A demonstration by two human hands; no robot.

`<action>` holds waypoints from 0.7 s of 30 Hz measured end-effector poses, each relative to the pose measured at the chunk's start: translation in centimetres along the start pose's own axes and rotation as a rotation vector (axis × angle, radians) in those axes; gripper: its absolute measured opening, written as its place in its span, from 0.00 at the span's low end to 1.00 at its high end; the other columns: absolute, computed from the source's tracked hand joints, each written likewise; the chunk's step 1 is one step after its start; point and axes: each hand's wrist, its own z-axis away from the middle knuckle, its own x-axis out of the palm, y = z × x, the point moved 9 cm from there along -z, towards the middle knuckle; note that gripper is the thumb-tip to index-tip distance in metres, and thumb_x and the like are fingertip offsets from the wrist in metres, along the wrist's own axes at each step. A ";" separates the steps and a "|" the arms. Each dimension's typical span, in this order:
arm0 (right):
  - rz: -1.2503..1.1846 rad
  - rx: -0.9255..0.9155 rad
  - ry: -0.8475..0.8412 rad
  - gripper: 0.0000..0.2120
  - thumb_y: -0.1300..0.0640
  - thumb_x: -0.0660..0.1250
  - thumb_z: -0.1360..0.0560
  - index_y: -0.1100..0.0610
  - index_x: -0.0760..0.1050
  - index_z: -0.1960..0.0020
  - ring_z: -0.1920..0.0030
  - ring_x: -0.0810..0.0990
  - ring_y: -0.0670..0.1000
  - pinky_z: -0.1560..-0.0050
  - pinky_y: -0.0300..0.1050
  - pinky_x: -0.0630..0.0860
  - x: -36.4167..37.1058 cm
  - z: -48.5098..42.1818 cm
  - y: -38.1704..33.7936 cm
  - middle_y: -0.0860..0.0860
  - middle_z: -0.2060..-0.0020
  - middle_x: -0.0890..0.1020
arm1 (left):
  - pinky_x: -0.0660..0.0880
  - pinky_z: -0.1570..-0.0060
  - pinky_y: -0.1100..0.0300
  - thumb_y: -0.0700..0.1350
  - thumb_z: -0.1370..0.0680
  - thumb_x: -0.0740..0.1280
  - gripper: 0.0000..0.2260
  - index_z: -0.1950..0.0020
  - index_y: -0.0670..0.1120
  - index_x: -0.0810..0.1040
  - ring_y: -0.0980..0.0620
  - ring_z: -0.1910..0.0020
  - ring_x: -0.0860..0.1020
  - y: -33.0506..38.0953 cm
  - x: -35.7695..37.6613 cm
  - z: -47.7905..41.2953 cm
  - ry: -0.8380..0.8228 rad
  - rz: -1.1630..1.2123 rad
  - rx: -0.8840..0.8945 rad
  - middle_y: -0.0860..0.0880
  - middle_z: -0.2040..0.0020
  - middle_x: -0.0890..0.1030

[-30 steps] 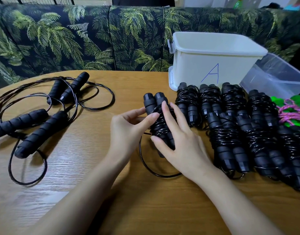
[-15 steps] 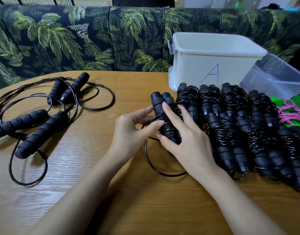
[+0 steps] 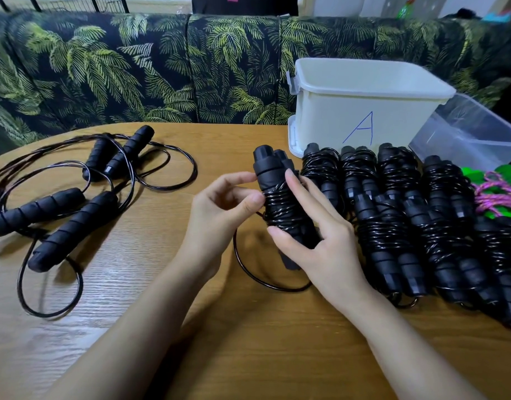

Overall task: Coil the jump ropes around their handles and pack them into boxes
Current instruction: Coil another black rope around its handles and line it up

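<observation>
A black jump rope [image 3: 280, 203] with its cord mostly wound around its paired handles is held above the table's middle. My right hand [image 3: 320, 241] grips the bundle from the right, fingers wrapped over the coils. My left hand [image 3: 219, 206] pinches the cord at the bundle's left side. A loose loop of cord [image 3: 248, 269] hangs down onto the table. Several coiled black ropes [image 3: 407, 215] lie in rows to the right. Two uncoiled ropes [image 3: 75, 197] lie tangled at the left. A white box marked A [image 3: 364, 111] stands behind.
A clear plastic box [image 3: 474, 134] sits tilted right of the white box. A green-handled rope with pink cord [image 3: 500, 194] lies at the far right. A leaf-patterned sofa [image 3: 133, 70] backs the wooden table [image 3: 248, 342].
The bundle has been raised and tilted more upright, shifting slightly right. My left hand's fingers have curled onto the cord, and the loose loop has grown shorter.
</observation>
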 end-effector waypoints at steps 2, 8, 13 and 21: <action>-0.084 -0.016 -0.011 0.32 0.45 0.70 0.28 0.37 0.64 0.26 0.25 0.63 0.39 0.27 0.41 0.64 0.0 0.0 -0.5 0.46 0.25 0.67 | 0.77 0.48 0.61 0.49 0.29 0.77 0.24 0.36 0.46 0.76 0.54 0.49 0.82 -0.5 0.3 -0.1 -0.038 0.047 -0.033 0.49 0.52 0.85; -0.246 -0.030 -0.098 0.30 0.53 0.67 0.24 0.45 0.61 0.25 0.23 0.61 0.45 0.23 0.46 0.59 1.0 0.1 -1.2 0.48 0.24 0.66 | 0.71 0.32 0.54 0.61 0.30 0.74 0.35 0.30 0.44 0.73 0.47 0.33 0.76 -0.8 1.8 0.2 -0.244 0.110 -0.082 0.45 0.37 0.81; -0.121 -0.031 -0.125 0.30 0.49 0.63 0.21 0.42 0.55 0.23 0.21 0.50 0.43 0.25 0.34 0.50 1.5 0.3 -0.8 0.31 0.24 0.57 | 0.73 0.36 0.58 0.53 0.25 0.73 0.22 0.35 0.44 0.77 0.51 0.38 0.78 -0.5 1.8 0.3 -0.222 0.097 -0.077 0.47 0.41 0.82; 0.156 -0.081 -0.049 0.37 0.54 0.73 0.25 0.47 0.57 0.22 0.26 0.59 0.33 0.33 0.23 0.57 1.7 0.3 -0.3 0.40 0.24 0.62 | 0.76 0.55 0.67 0.48 0.32 0.79 0.23 0.41 0.45 0.77 0.57 0.50 0.81 -1.2 0.5 0.5 -0.007 -0.001 -0.092 0.48 0.49 0.84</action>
